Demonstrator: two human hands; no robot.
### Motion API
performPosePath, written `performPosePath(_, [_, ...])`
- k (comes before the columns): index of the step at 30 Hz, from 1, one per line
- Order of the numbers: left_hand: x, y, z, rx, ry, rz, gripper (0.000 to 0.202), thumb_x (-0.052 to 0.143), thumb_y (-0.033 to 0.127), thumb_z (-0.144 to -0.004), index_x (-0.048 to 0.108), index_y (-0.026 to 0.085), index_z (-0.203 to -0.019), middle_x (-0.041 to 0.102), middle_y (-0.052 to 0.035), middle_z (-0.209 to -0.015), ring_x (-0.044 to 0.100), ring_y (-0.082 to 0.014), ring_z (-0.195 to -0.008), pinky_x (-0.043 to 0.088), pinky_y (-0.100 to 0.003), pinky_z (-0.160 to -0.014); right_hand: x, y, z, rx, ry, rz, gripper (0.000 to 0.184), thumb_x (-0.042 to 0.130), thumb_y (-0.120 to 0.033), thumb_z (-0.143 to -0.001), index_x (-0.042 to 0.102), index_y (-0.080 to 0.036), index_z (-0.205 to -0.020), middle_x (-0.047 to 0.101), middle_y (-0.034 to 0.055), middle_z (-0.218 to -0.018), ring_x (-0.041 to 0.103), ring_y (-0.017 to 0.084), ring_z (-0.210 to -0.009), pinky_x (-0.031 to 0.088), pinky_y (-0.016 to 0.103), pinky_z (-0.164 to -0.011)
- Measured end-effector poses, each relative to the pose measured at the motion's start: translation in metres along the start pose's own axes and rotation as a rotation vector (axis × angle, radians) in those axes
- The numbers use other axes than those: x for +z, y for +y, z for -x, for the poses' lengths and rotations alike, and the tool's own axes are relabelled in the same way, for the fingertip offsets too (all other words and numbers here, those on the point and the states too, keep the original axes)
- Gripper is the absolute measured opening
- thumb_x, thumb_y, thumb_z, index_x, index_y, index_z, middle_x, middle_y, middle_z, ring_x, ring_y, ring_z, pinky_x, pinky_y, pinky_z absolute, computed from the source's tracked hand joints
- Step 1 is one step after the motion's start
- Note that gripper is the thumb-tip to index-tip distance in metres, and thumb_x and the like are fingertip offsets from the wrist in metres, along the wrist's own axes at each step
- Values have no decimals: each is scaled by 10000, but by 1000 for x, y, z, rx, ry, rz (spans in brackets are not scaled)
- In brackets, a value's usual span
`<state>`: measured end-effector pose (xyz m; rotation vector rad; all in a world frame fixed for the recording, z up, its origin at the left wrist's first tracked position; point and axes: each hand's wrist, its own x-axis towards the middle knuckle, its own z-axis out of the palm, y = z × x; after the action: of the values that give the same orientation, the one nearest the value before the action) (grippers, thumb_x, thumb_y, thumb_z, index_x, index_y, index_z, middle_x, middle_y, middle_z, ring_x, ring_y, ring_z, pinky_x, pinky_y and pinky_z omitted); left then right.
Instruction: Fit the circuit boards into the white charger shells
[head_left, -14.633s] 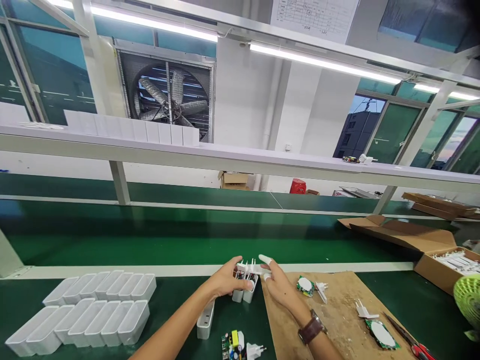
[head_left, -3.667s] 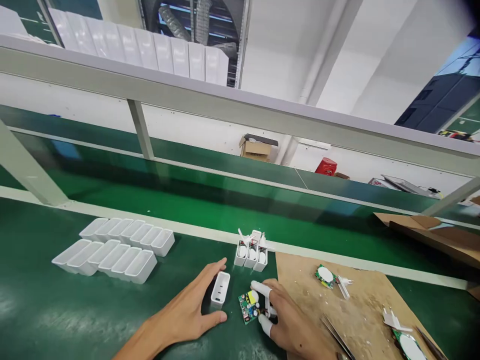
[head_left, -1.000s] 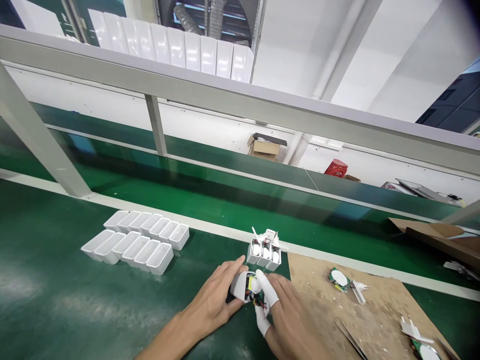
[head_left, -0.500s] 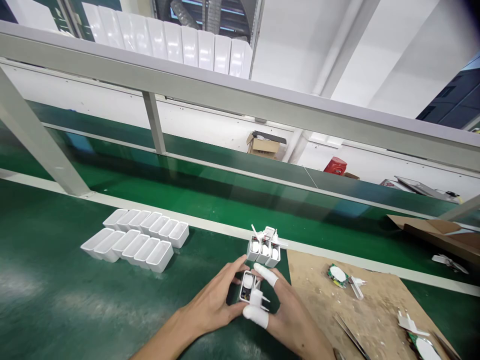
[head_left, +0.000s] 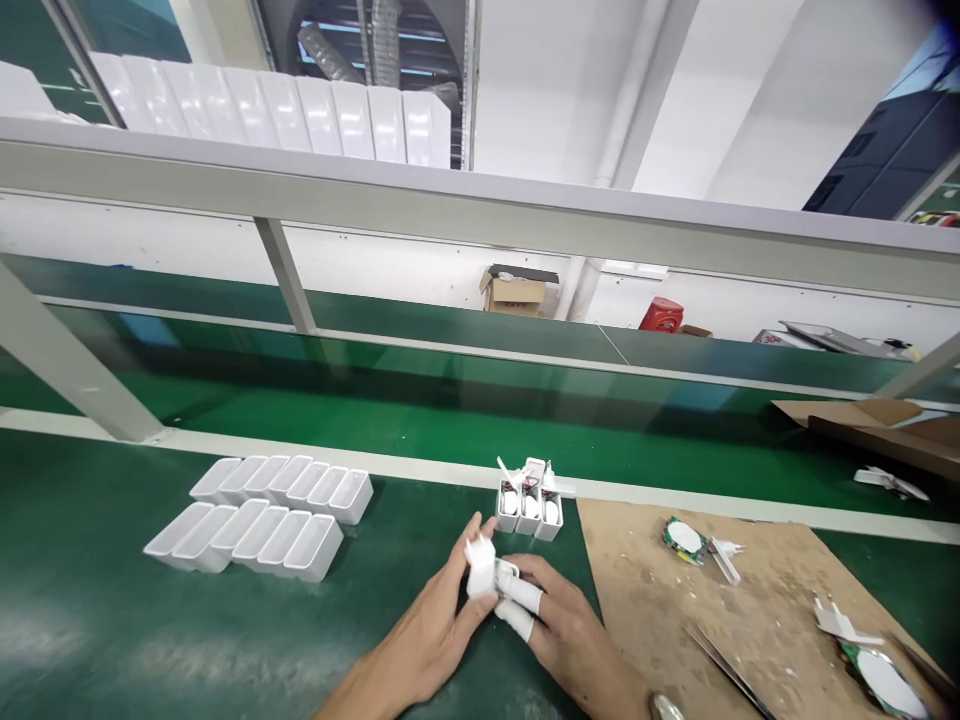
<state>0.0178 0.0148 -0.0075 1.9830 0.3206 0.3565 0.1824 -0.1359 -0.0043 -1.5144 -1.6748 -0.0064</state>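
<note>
My left hand [head_left: 435, 625] grips a white two-pin plug piece [head_left: 481, 568] between thumb and fingers, its pins pointing up and away. Close against it, a small white plastic housing [head_left: 509, 569] is held by my right hand [head_left: 566, 625], whose thumb and a finger wear white finger cots. The fingers hide most of the housing and its inside. Just beyond my hands stand three filled housings [head_left: 529, 508], packed side by side, with round white parts inside and plug pieces lying over their far ends.
Two rows of white open housings [head_left: 255, 530] stand at the left. On the brown board [head_left: 645, 600] at the right lie tweezers [head_left: 727, 670], green circuit boards with white discs [head_left: 684, 537] and plug pieces [head_left: 844, 622]. A pale rail [head_left: 420, 465] runs behind.
The plug piece has moved from the housing's right side to its left, into my left fingers. The housing's opening has turned out of sight. The camera view has tilted and shifted slightly.
</note>
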Motion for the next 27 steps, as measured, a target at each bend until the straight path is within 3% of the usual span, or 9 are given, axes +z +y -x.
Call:
performPosePath(5, [3, 1, -1, -36, 72, 84, 728, 442, 449, -1099, 11, 338, -1675, 376, -121, -1686, 442, -276, -1519, 380, -597, -1240, -2, -1, 3, -68, 55, 109, 372, 501, -93, -1022, 588, -212, -1363, 684, 136, -1245, 737, 203, -1033, 654, 311, -865])
performPosePath(8, [4, 1, 1, 23, 92, 89, 870, 560, 497, -1047, -26, 341, -1671, 423, -134, -1662, 470, -300, -1499, 393, -594, -1234, -4, -4, 4, -61, 117, 134, 399, 508, -47, -979, 584, -202, -1338, 671, 155, -1279, 727, 220, -1078, 654, 333, -893])
performPosePath(10, [6, 1, 2, 66, 141, 48, 964, 669, 517, -984, 8, 358, -1667, 449, -127, -1645, 497, -317, -1475, 411, -580, -1225, -4, -5, 4, -28, 83, 142, 375, 491, -39, -968, 605, -201, -1287, 674, 152, -1255, 729, 226, -1066, 658, 341, -881])
performPosePath(11, [6, 2, 2, 73, 170, 14, 942, 687, 505, -975, 58, 371, -1664, 477, -116, -1625, 528, -312, -1446, 438, -558, -1210, -3, -4, 5, -11, 44, 147, 356, 477, -42, -968, 620, -201, -1252, 677, 147, -1232, 734, 227, -1040, 663, 342, -856])
performPosePath(13, [7, 3, 0, 82, 216, -59, 712, 626, 439, -1024, 251, 382, -1627, 575, -86, -1523, 609, -275, -1345, 505, -481, -1156, 0, -2, 5, 13, -17, 156, 342, 456, -51, -976, 632, -199, -1229, 679, 138, -1197, 739, 226, -988, 667, 338, -802])
performPosePath(15, [6, 5, -2, 100, 240, -104, 435, 507, 349, -1085, 471, 363, -1518, 657, -59, -1373, 661, -227, -1234, 543, -393, -1094, 3, 0, 6, 38, -13, 149, 361, 466, -63, -994, 596, -187, -1308, 676, 139, -1196, 736, 226, -977, 663, 341, -803])
performPosePath(17, [5, 7, -4, 129, 261, -119, 339, 472, 303, -1096, 584, 340, -1414, 688, -44, -1265, 679, -200, -1160, 558, -331, -1040, 6, 0, 8, 53, 10, 134, 394, 482, -81, -1012, 541, -181, -1389, 673, 138, -1196, 728, 226, -988, 658, 344, -819])
performPosePath(23, [4, 6, -5, 136, 304, -113, 305, 514, 293, -1079, 615, 311, -1366, 709, -36, -1188, 695, -189, -1047, 580, -295, -942, 8, 1, 9, 146, -13, 61, 290, 522, -134, -1023, 583, -200, -1299, 671, 114, -1144, 716, 219, -936, 648, 343, -802])
performPosePath(27, [3, 5, -4, 114, 284, -102, 298, 514, 301, -1079, 608, 299, -1362, 703, -43, -1188, 692, -183, -1010, 580, -291, -917, 10, 4, 12, 145, -21, 71, 395, 511, -134, -1026, 528, -207, -1414, 664, 124, -1205, 706, 236, -1025, 639, 369, -881])
